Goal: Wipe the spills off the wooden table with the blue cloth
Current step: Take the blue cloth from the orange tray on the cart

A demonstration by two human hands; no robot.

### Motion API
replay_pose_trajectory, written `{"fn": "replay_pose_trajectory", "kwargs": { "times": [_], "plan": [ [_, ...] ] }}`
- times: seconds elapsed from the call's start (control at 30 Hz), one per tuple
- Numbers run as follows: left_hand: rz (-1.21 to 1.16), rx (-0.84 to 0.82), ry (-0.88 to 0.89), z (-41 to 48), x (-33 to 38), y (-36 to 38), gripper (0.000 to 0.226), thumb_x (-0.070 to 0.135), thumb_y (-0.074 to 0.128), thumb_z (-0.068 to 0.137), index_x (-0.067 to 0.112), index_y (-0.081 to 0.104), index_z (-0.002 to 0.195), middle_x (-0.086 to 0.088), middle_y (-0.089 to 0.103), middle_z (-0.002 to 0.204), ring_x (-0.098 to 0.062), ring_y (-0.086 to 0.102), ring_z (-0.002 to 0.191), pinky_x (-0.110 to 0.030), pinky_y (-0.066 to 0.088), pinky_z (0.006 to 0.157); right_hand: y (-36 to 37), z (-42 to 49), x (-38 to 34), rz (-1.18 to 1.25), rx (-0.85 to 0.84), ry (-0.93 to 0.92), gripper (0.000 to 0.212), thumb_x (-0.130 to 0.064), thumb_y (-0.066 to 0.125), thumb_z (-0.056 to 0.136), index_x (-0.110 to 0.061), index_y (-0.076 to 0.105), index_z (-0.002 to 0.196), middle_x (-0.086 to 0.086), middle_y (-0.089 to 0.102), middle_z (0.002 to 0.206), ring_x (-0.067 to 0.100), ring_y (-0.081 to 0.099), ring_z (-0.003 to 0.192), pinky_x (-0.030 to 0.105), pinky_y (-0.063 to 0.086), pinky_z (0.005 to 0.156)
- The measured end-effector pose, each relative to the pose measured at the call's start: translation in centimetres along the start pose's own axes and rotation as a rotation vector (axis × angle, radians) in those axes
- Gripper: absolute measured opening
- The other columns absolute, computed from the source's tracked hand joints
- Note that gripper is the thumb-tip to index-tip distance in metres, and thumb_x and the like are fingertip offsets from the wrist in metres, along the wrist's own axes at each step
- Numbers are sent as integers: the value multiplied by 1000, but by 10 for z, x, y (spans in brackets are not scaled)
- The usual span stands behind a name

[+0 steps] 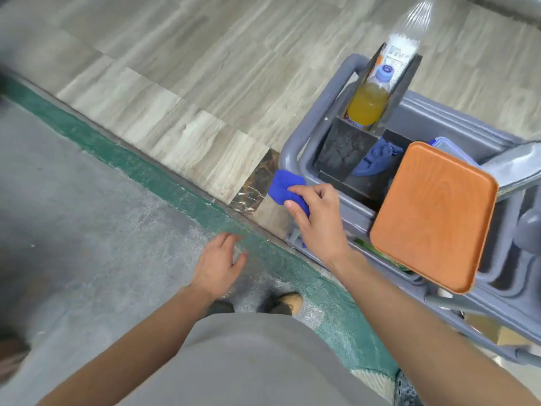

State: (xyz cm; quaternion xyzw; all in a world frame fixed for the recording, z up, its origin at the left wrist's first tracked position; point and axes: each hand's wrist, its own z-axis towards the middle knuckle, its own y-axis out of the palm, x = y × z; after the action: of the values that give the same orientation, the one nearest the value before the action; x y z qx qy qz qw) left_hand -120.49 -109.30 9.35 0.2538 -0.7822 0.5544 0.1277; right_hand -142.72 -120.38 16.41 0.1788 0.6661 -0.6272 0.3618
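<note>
My right hand (319,218) grips a bunched bright blue cloth (285,186), held in the air just left of the grey cart's (295,153) corner. The cloth sticks out past my thumb and fingers toward the floor side. My left hand (218,263) hangs lower, fingers spread, holding nothing, over the grey concrete floor. No wooden table or spill is in view.
The grey cart holds an orange wood-grain tray (433,215), a dark holder (348,148) with an orange-drink bottle (370,104) and a clear bottle (408,33), and another blue cloth (376,159). A green painted stripe (140,168) divides concrete from wood-look tiles (205,83). My shoes (288,303) show below.
</note>
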Motion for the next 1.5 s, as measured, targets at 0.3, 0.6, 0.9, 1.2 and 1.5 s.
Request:
{"fn": "replay_pose_trajectory", "kwargs": {
  "times": [0.3, 0.6, 0.9, 1.2, 1.5],
  "plan": [
    [-130, -118, -484, -83, -158, -21, 45, 39, 48, 97, 15, 58, 134, -10, 59, 132, -30, 61, 117, -41, 49, 100, 144, -16, -68, -123, -385, -4, 30, -34, 61, 100, -20, 66, 126, 4, 44, 106, 23, 38, 105, 27, 31, 93],
    [-189, -165, -711, -163, -298, -54, 25, 41, 45, 93, 21, 59, 96, -10, 68, 113, -31, 64, 101, -41, 53, 89, 263, -22, -109, -390, -649, 15, 27, -36, 57, 101, -23, 66, 123, 6, 41, 104, 30, 44, 101, 40, 44, 96],
    [-270, -107, -828, -189, -362, -79, 34, 39, 42, 98, 15, 64, 107, -15, 68, 116, -36, 65, 106, -40, 51, 87, 336, 17, -147, -713, -833, -30, 35, -45, 50, 102, -26, 61, 130, 15, 49, 118, 35, 50, 106, 38, 42, 97],
    [-592, 126, -1058, -196, -418, -110, 28, 38, 41, 96, 17, 58, 89, -14, 68, 101, -35, 66, 97, -37, 49, 81, 449, 88, -238, -870, -988, -257, 31, -47, 46, 102, -35, 62, 125, 14, 52, 122, 35, 46, 113, 40, 39, 100],
    [-880, 265, -1504, -257, -459, -106, 42, 40, 38, 97, 10, 65, 106, -18, 70, 120, -37, 65, 110, -38, 51, 88, 590, 96, -385, -825, -1195, -696, 30, -45, 51, 101, -33, 63, 126, 10, 47, 123, 34, 43, 115, 41, 42, 104]
  ]
}}
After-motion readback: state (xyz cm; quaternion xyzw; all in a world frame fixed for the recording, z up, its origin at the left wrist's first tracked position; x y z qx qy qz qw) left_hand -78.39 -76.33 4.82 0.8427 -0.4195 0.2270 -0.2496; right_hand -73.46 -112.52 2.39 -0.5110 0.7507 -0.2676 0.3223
